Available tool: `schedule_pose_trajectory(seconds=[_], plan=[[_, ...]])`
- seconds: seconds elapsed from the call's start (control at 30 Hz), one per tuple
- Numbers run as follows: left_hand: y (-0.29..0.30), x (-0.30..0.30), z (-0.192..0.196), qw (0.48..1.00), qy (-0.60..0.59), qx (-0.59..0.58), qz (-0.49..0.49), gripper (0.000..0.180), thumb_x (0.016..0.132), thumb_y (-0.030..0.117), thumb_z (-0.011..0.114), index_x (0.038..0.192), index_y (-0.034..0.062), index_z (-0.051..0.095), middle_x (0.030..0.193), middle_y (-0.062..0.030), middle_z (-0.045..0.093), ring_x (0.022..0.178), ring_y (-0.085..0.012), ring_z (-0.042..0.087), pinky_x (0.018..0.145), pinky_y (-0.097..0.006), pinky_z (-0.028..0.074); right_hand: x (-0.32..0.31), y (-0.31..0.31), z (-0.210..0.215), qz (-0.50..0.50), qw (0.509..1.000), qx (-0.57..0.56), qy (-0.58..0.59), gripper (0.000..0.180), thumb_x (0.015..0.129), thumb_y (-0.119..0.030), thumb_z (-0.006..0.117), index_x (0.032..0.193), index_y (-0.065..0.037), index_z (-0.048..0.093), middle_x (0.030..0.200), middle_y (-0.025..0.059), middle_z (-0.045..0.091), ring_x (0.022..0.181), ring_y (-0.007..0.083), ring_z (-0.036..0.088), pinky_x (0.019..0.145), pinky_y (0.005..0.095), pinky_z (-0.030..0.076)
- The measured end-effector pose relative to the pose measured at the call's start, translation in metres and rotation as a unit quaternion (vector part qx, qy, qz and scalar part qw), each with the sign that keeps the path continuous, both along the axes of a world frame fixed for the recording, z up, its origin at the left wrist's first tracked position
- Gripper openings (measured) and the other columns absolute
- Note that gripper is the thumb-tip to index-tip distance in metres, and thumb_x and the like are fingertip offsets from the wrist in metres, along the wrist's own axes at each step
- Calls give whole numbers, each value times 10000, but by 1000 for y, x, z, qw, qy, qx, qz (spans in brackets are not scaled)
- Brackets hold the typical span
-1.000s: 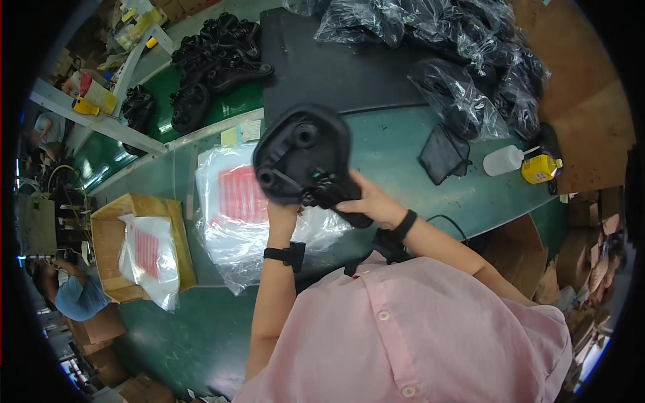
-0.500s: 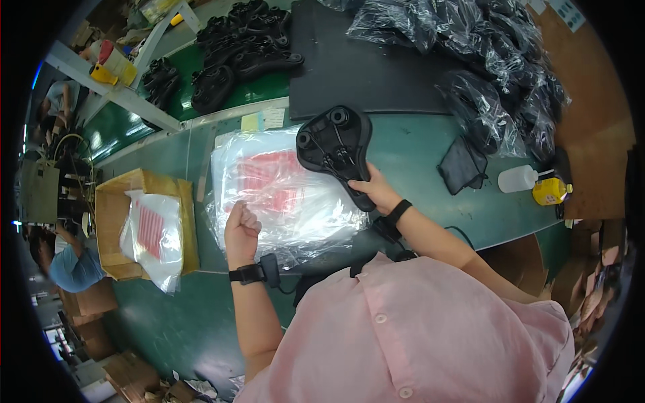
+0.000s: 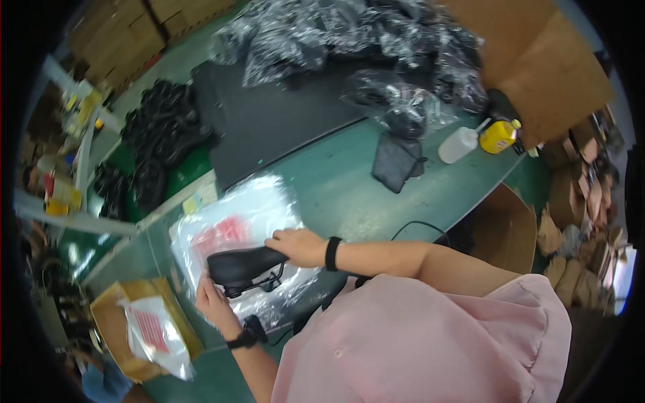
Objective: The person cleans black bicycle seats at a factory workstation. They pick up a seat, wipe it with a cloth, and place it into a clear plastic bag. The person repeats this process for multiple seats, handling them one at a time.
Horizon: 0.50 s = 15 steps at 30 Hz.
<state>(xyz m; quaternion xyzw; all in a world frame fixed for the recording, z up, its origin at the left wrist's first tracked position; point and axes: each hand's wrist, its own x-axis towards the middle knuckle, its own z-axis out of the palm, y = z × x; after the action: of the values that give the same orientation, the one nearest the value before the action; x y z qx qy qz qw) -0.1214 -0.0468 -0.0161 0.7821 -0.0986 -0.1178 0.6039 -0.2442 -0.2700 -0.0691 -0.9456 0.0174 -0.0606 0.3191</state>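
A black bicycle saddle (image 3: 240, 264) is held between my two hands, tilted so that its smooth side and part of the rails underneath both show. My right hand (image 3: 301, 247) grips its narrow nose. My left hand (image 3: 213, 302) is closed on the wide rear end; some of its fingers are hidden behind the saddle. Just below the saddle lies a stack of clear plastic bags (image 3: 272, 205) with red print, flat on the green table (image 3: 336, 201).
A yellow-brown carton (image 3: 111, 322) with more printed bags stands at the left. Black saddles (image 3: 158, 127) are heaped beyond a black mat (image 3: 269, 121). Bagged saddles (image 3: 403, 101) pile up at the back. A dark cloth pouch (image 3: 396, 161), white bottle (image 3: 458, 144) and yellow bottle (image 3: 499, 136) stand right.
The saddle has moved left and toward me, turning from its underside to its smooth side. My left hand, earlier closed beside it, now grips its rear. The whole view has swung rightward.
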Motion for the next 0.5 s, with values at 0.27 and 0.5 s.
schedule_pose_trajectory(seconds=[0.27,0.5], plan=[[-27,-27,22,941,-256,140,-169,246,884,23,524,1064,-26,684,871,-124,717,668,-173,618,653,-308,498,-12,-18,-12,-162,816,526,176,468,724,-214,771,1062,74,623,970,174,672,873,255,641,796,347,497],[-119,-135,62,729,-405,74,-548,257,799,170,688,1039,79,690,686,-78,631,569,-185,602,504,-319,449,-33,-32,-15,-216,865,453,-21,563,797,-272,716,1207,53,510,1097,141,610,995,191,556,869,327,458]])
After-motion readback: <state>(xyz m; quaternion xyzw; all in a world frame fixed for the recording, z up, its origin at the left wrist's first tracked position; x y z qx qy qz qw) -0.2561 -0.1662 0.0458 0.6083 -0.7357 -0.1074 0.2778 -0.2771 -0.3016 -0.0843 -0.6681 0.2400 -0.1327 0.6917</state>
